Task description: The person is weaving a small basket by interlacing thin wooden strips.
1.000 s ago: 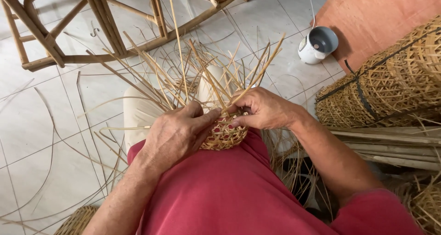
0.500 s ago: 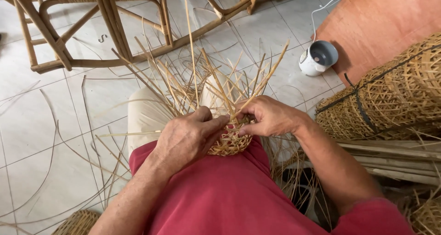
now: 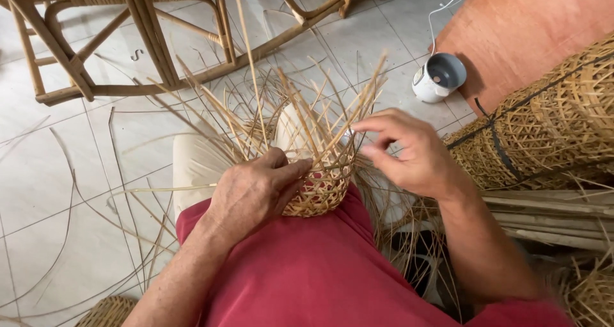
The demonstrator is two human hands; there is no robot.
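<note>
left hand point(image 3: 256, 189) grips the small woven basket point(image 3: 320, 189) on the lap | right hand point(image 3: 409, 151) just beside its strips point(image 3: 332, 119), fingers loosely curled, holding nothing visible

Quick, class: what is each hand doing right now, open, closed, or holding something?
Left hand: closed on the half-woven basket, gripping its side.
Right hand: lifted beside the basket, fingertips pinched at a loose cane strip; whether it grips the strip cannot be told.

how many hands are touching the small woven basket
1: the left hand grips the small half-woven cane basket on the lap. The right hand is beside it, pinching a loose strand; contact with the basket itself cannot be told.
</note>
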